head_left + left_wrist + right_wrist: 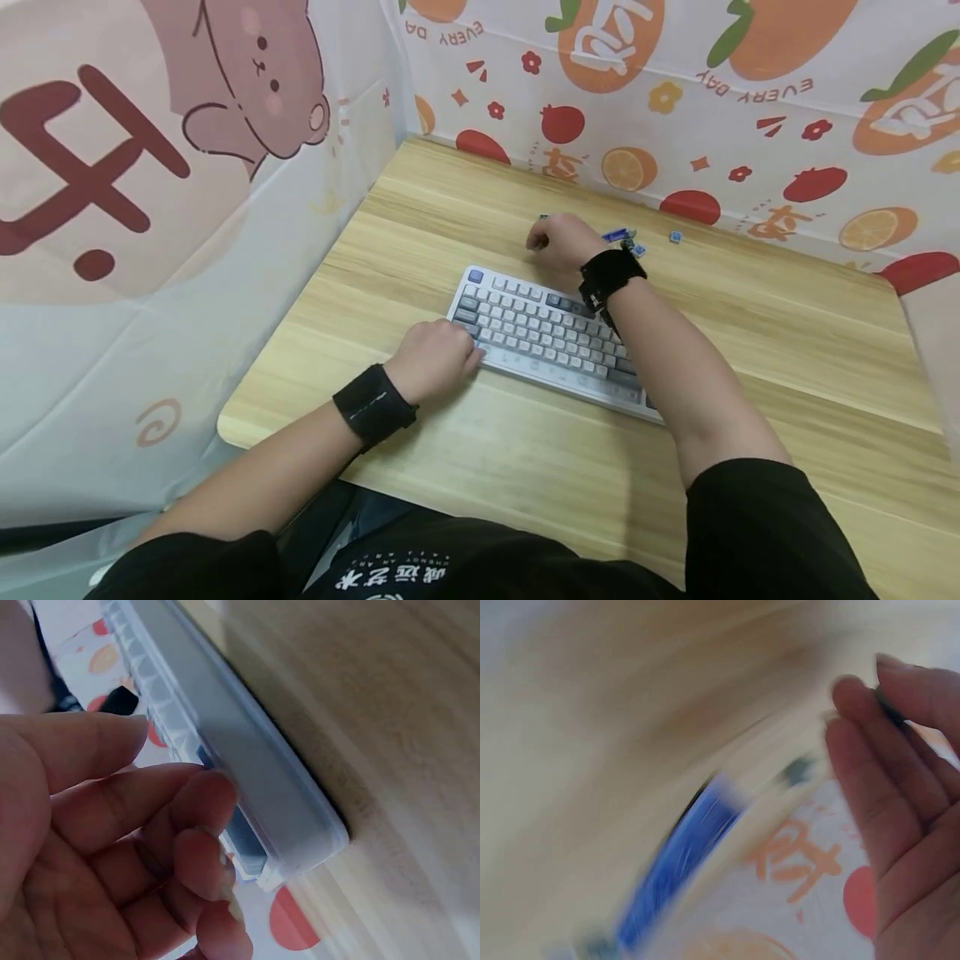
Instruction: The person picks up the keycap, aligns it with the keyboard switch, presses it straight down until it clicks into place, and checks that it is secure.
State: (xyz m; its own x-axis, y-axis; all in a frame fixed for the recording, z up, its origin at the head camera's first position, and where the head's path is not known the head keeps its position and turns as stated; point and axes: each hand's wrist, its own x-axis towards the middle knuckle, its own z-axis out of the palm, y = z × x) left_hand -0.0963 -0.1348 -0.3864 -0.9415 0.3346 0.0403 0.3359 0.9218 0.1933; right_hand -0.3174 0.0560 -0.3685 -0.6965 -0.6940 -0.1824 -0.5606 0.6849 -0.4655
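Note:
A white and grey keyboard (536,330) lies on the wooden table, its right end hidden behind the right forearm. At its left front corner rests my left hand (437,358), fingers loosely curled. The left wrist view shows those fingertips right at the keyboard's end, with nothing held in the palm. Past the keyboard's back edge, my right hand (567,240) is over the table. Between its thumb and index finger it pinches a small dark piece (889,707), mostly hidden by the fingers. A long blue object (679,862), blurred, lies near this hand.
Behind the right wrist, small blue pieces (676,237) are scattered near the table's back. One small dark piece (798,771) lies past the blue object's end. Printed cloth (517,108) hangs along the table's back and left sides.

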